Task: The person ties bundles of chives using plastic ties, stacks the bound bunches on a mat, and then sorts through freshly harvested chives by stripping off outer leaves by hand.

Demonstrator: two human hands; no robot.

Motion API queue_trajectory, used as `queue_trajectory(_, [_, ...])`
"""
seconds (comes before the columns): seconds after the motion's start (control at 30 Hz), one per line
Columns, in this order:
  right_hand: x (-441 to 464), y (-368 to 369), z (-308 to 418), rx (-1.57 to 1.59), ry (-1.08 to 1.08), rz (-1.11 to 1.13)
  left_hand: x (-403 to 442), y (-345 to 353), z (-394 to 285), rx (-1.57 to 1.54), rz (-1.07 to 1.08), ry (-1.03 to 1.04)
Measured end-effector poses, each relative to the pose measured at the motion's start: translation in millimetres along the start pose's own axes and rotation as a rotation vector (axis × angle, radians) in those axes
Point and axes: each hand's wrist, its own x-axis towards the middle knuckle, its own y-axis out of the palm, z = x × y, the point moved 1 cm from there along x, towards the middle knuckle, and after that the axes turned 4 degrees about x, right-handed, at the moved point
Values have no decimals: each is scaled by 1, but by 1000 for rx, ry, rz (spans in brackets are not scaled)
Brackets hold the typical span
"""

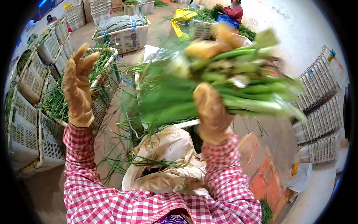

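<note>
My right hand, in a tan glove, is wrapped around a thick bunch of green onions held up in front of me. Its thumb lies along the near side and gloved fingers show over the far side. The bunch lies roughly sideways and is smeared by motion. Off to the left, my gloved left hand is raised with nothing in it, fingers apart and pointing up. Behind that hand stands a white crate heaped with long green stalks. A pale sack lies in front of my body.
Stacked white crates line the left side and the right wall. At the back are a covered crate and a person in a dark red top beside more greens. Loose stalks litter the floor.
</note>
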Motion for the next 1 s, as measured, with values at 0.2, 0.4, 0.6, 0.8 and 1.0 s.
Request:
queue_trajectory(0.2, [10, -27, -77, -1013, -389, -95, -56, 14, 29, -502, 595, -821])
queue_trajectory(0.4, [-46, -74, -41, -1037, -410, -327, -208, -17, 63, -852, 831, -1301])
queue_trajectory(0.6, [-90, -100, -22, -854, -574, -440, -216, -43, 69, -462, 608, -1686])
queue_trajectory(0.8, [-118, -111, -60, -818, -560, -584, -236, -20, 37, -693, 486, -1717])
queue_trajectory(1.0, [-133, -85, -7, -953, -494, -814, -306, -15, 59, -908, 249, -1707])
